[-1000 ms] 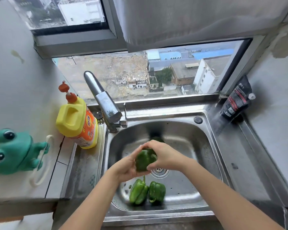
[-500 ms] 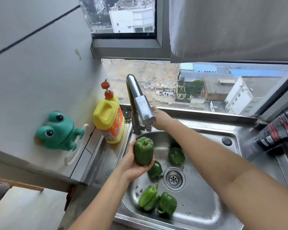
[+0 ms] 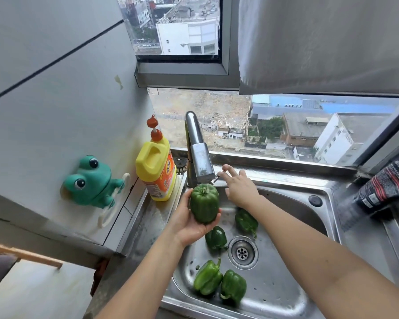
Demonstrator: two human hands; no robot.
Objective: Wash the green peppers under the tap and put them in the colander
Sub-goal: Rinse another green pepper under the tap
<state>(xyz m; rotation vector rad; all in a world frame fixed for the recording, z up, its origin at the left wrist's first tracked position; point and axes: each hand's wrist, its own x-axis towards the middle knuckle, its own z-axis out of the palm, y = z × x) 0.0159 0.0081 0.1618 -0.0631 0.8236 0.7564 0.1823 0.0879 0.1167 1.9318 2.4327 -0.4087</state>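
- There are five green peppers: one is in a hand and four are in the sink.
- The left hand (image 3: 189, 221) cups the held pepper (image 3: 204, 202) from below, with the fingers curled round its sides. The stem end faces up, just under the tap (image 3: 197, 153).
- The right hand (image 3: 240, 188) reaches to the tap's right side with its fingers stretched and spread. One fingertip is at the thin lever (image 3: 217, 178), and the hand grips nothing.
- The one steel sink (image 3: 286, 180) has one drain (image 3: 242, 252) in its floor.
- Two peppers lie by the drain. One pepper (image 3: 215, 238) is just left of it, and another pepper (image 3: 245, 221) lies behind it, beside the right forearm.
- Two more touch side by side at the near left of the sink: a lighter pepper (image 3: 207, 277) and, on its right, a darker pepper (image 3: 233, 286).
- One yellow bottle (image 3: 156, 171) with an orange pump stands upright on the table left of the tap.
- One green frog (image 3: 90, 183) sits on the left wall.
- One black tube (image 3: 382, 187) leans in the right rear corner.
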